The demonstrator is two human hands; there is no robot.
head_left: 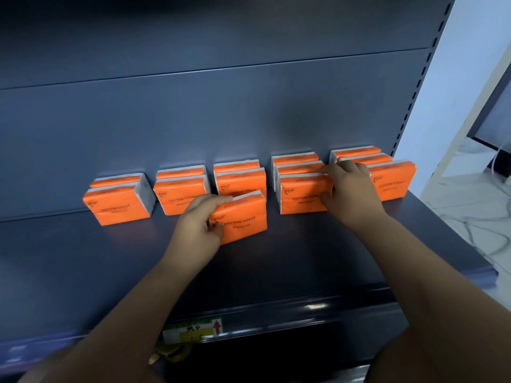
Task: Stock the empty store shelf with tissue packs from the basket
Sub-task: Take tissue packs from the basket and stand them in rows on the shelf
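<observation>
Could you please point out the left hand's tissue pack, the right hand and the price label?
tissue pack [245, 221]: head view, its printed orange front.
right hand [350, 189]: head view, back of the hand.
price label [192, 330]: head view, its middle.

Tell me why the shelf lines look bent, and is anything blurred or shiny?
Head view: the wide lens bows the slotted upright and back-panel seams; glare streaks the front rail; the tissue pack in the left hand looks slightly smeared.
</observation>
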